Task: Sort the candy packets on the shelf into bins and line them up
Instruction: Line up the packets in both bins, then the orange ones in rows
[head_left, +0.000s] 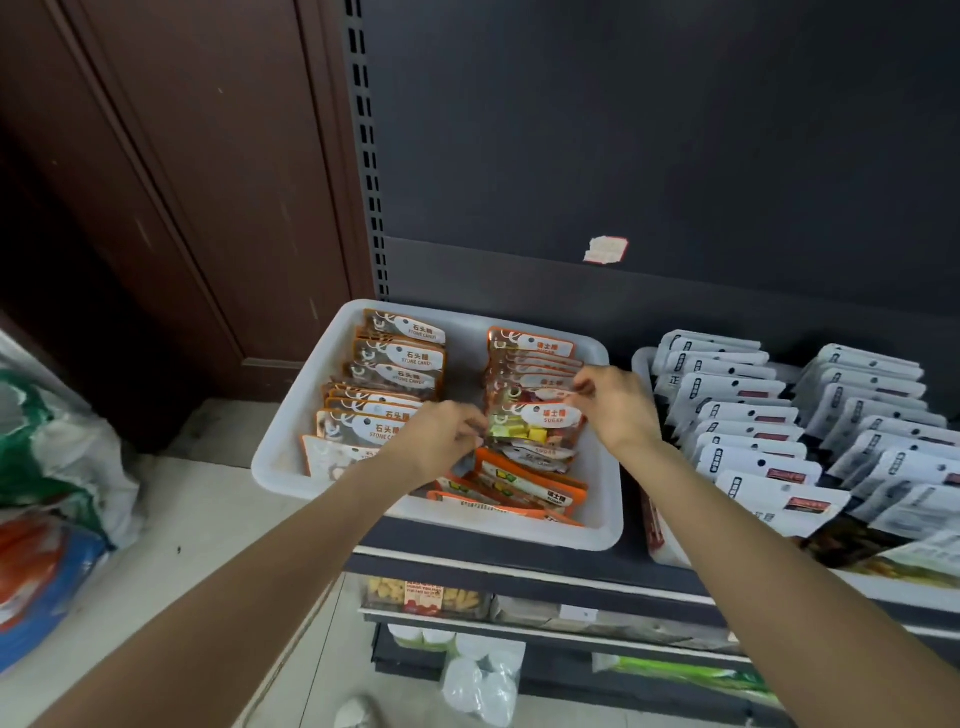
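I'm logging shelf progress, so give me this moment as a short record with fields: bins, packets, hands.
left bin: white bin holding two rows of candy packets
left row: stone candy packets, standing in line
right row: sugar packets, upright at the back, orange ones lying flat at the front
left hand: grip on a sugar packet's left edge
right hand: pinching the packet tops
right bin: white packets in rows

**Counts on the shelf**

Two bins: a white bin (291, 470) at 6 o'clock and a second bin (643, 358) at 3 o'clock. Two hands: left hand (441, 441), right hand (621, 402). Two packet rows per bin. Stone candy packets (400, 358): about nine. Sugar packets (535, 415) and white packets (748, 415): overlap defeats an exact count.
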